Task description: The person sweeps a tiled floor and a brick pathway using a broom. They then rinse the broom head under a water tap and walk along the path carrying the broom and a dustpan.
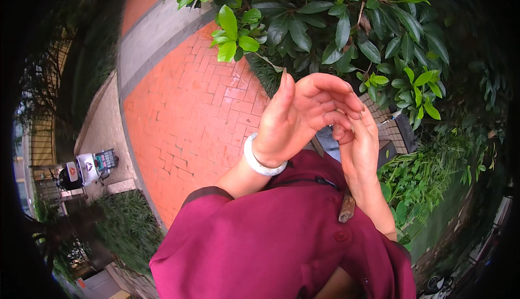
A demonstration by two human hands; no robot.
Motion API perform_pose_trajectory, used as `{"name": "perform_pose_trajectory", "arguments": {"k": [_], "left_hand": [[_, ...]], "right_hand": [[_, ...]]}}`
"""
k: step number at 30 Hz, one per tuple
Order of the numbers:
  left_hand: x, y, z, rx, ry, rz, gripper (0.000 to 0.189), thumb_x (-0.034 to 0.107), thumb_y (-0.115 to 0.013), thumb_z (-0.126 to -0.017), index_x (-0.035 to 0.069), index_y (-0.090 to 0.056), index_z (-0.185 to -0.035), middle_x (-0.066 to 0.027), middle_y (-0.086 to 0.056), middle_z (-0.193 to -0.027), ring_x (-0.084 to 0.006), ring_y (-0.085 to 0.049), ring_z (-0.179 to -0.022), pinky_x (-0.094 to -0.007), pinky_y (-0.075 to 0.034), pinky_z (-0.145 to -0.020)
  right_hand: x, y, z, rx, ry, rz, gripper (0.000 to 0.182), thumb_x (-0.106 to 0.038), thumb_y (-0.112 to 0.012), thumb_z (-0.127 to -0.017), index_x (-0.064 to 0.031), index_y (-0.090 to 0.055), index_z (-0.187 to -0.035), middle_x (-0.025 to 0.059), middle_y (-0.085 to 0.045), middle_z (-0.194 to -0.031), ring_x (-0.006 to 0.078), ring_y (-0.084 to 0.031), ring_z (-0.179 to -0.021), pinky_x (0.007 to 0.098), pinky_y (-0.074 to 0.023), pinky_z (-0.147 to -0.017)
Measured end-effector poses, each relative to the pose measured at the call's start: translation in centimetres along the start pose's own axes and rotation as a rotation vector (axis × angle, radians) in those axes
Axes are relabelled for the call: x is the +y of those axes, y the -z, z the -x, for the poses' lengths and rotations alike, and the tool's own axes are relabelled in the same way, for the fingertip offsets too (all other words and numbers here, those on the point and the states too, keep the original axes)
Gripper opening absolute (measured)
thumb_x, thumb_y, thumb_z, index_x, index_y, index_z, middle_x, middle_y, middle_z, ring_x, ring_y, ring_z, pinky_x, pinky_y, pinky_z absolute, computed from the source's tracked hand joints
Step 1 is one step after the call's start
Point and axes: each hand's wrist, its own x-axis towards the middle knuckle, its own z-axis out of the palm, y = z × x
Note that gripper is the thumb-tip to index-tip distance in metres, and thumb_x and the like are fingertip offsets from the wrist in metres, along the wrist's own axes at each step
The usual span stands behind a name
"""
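My left hand is raised in front of my torso, palm towards me and thumb spread from the curved fingers. Nothing shows in its palm, and a pale bangle circles the wrist. At its fingertips is my right hand, partly hidden behind them; whether the hands touch or the right one holds anything cannot be told. A worn brown stick-like piece, perhaps a wooden handle, juts out between my right forearm and the maroon shirt. Its other end is out of sight. Above both hands hangs a leafy shrub.
Red brick paving spreads to the left, bordered by a grey strip. A parked scooter stands at far left. Low green plants and a dark-topped tiled block are on the right. Grass-like planting grows at lower left.
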Motion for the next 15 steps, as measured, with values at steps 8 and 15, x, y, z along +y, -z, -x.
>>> {"name": "perform_pose_trajectory", "arguments": {"k": [8, 15], "left_hand": [[-0.03, 0.07, -0.02, -0.010, 0.008, 0.067, 0.064, 0.054, -0.017, -0.087, -0.001, -0.041, -0.111, -0.0212, -0.048, -0.103, -0.0301, -0.050, -0.093, -0.0396, -0.042, -0.077], [0.02, -0.13, -0.18, -0.049, 0.057, 0.381, 0.070, 0.059, -0.015, -0.084, 0.001, -0.044, -0.110, -0.0176, -0.053, -0.098, -0.0261, -0.052, -0.091, -0.0353, -0.044, -0.075]], "right_hand": [[-0.03, -0.41, -0.06, -0.013, 0.003, 0.048, 0.010, -0.012, -0.046, -0.087, -0.0032, -0.051, -0.086, 0.0018, -0.054, -0.072, 0.0070, -0.047, -0.057, 0.0185, -0.0378, -0.050], [-0.19, -0.38, -0.19, -0.024, 0.021, 0.004, 0.008, -0.009, -0.047, -0.085, -0.0026, -0.052, -0.087, 0.0041, -0.056, -0.074, 0.0078, -0.052, -0.060, 0.0187, -0.0415, -0.052]]}}
